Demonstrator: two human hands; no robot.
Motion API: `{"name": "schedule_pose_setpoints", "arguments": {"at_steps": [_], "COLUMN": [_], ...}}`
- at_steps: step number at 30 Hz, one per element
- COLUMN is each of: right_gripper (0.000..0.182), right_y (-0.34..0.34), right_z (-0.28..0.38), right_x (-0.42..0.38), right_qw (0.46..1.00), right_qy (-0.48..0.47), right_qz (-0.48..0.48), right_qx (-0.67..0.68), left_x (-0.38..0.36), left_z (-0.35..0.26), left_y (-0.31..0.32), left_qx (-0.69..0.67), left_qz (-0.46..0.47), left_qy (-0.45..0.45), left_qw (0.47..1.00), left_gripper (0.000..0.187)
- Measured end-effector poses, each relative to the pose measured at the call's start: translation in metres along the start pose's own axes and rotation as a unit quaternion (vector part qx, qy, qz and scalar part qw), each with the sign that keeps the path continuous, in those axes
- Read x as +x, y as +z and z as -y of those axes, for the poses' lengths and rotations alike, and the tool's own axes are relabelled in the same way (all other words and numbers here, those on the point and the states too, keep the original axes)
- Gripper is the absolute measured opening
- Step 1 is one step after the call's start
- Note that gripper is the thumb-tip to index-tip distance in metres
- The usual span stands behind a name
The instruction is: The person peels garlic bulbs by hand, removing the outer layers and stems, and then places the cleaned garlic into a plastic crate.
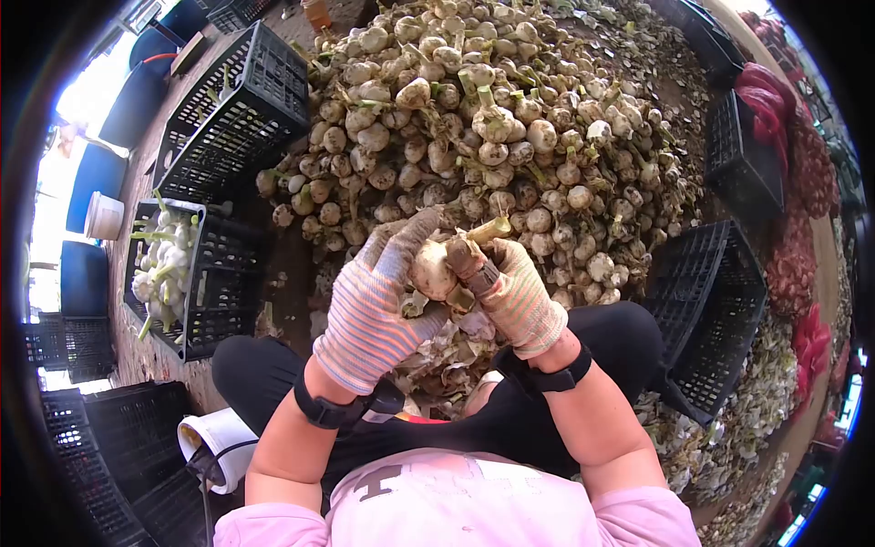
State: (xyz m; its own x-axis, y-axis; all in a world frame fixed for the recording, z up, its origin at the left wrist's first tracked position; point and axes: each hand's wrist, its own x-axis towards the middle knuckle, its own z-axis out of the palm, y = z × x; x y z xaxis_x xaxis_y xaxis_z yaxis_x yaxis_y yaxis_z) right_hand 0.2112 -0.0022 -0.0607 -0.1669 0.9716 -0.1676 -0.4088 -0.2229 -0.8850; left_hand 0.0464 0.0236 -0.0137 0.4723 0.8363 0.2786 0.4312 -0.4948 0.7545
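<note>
Both of my hands wear striped, soiled gloves and meet in front of my chest, over my lap. My left hand (pixel 375 296) is wrapped round a pale bulb (pixel 434 271) with dirty outer skin. My right hand (pixel 516 296) is closed at the bulb's right side, its fingers round a brownish stalk or tape-wrapped piece that I cannot make out clearly. A cut yellowish stem (pixel 489 230) sticks out above the right hand. Just beyond my hands lies a large heap of unpeeled bulbs (pixel 492 123). Peeled skins (pixel 447 351) lie below the hands.
At the left, a black crate (pixel 223 283) holds cleaned white bulbs (pixel 167 260), with another crate (pixel 232 114) behind it. A white bucket (pixel 223 438) stands by my left knee. More black crates (pixel 711 314) and red mesh sacks (pixel 791 264) are at the right.
</note>
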Motion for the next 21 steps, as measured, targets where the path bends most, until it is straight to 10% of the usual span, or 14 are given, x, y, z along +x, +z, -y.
{"name": "schedule_pose_setpoints", "arguments": {"at_steps": [3, 6, 8, 9, 11, 12, 13, 15, 17, 19, 20, 21], "right_gripper": [0.037, 0.033, 0.03, 0.03, 0.026, 0.026, 0.026, 0.029, 0.032, 0.031, 0.032, 0.032], "right_y": [0.009, -0.004, -0.012, -0.012, -0.009, 0.005, 0.008, 0.015, 0.024, 0.022, 0.026, 0.025], "right_z": [0.002, -0.007, -0.016, -0.014, -0.011, -0.007, -0.01, -0.014, -0.004, -0.004, -0.004, -0.007], "right_x": [0.001, 0.006, 0.004, 0.002, -0.002, -0.01, -0.007, -0.002, -0.008, -0.008, -0.008, -0.009], "right_qw": [1.0, 0.953, 0.758, 0.758, 0.788, 0.977, 0.977, 0.991, 0.998, 0.996, 0.996, 0.996], "right_qy": [-0.008, 0.236, 0.274, 0.277, 0.263, 0.06, 0.06, -0.111, -0.051, -0.024, -0.072, -0.069], "right_qz": [0.006, -0.08, 0.209, 0.21, 0.203, 0.113, 0.114, 0.032, 0.004, 0.023, 0.019, 0.017], "right_qx": [0.02, 0.171, 0.553, 0.551, 0.518, 0.172, 0.171, -0.073, 0.034, 0.077, 0.053, 0.053], "left_x": [-0.005, -0.01, -0.016, -0.017, -0.018, -0.018, -0.019, -0.023, -0.023, -0.019, -0.017, -0.026], "left_z": [-0.005, -0.005, -0.005, -0.004, -0.002, -0.005, -0.002, 0.006, 0.007, -0.001, -0.003, 0.016], "left_y": [-0.007, -0.012, -0.013, -0.014, -0.017, -0.019, -0.013, 0.002, 0.001, 0.007, -0.007, -0.01], "left_qx": [0.072, 0.116, -0.016, -0.015, -0.423, -0.463, -0.463, -0.029, 0.063, -0.328, -0.29, -0.608], "left_qz": [-0.018, -0.019, -0.034, -0.037, 0.03, 0.028, 0.027, -0.094, -0.086, -0.119, -0.025, 0.039], "left_qy": [0.056, 0.096, 0.03, 0.028, -0.298, -0.34, -0.339, -0.043, 0.032, -0.123, -0.27, -0.232], "left_qw": [0.996, 0.988, 0.999, 0.999, 0.855, 0.818, 0.818, 0.994, 0.994, 0.929, 0.918, 0.758], "left_gripper": [0.073, 0.071, 0.064, 0.064, 0.06, 0.058, 0.058, 0.056, 0.056, 0.065, 0.07, 0.073]}}
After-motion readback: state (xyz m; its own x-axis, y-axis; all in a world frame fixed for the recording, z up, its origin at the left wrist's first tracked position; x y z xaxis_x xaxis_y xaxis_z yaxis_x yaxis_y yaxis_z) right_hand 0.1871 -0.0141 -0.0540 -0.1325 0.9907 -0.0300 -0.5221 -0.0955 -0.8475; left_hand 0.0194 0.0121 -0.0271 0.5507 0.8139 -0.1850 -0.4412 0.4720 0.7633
